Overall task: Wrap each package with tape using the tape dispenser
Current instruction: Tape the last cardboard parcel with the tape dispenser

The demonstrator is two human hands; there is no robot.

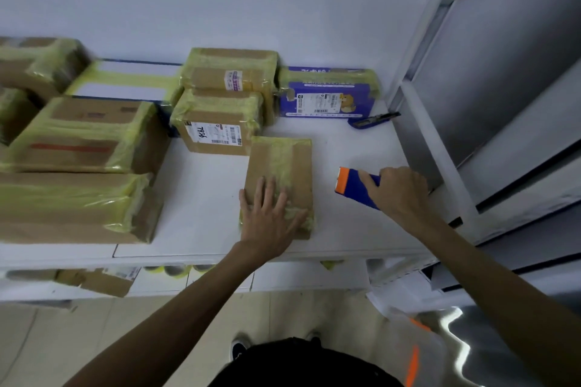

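- Brown package [267, 163], partly wrapped in yellowish tape [287, 163], lies flat on the white table [204, 198]
- Blue tape dispenser [353, 188] with orange end, just right of it

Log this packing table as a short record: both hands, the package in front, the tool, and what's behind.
left hand: pressed flat on brown package, fingers straight
right hand: grips blue-and-orange tape dispenser, right of that package
brown package: flat on white table, yellowish tape along it
behind: purple box, blue cutter, labelled taped box
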